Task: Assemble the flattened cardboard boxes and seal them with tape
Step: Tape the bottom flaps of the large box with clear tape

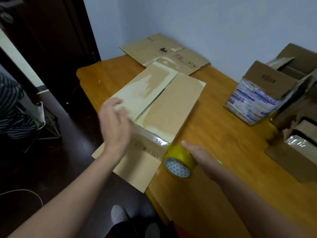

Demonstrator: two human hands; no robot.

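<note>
your left hand [115,122], fingers spread, hovers over the folded box [169,103], seam apparently untaped; your right hand [199,154] grips the tape roll [179,161]; flattened boxes [164,52] wait behind.

Pale blue wall [223,23], dark wooden door [56,40], dark floor [60,169], orange-brown wooden table [223,152]

The left hand [115,121] is motion-blurred; the tape roll [179,162] hides the right hand [201,152] (most fingers).
</note>
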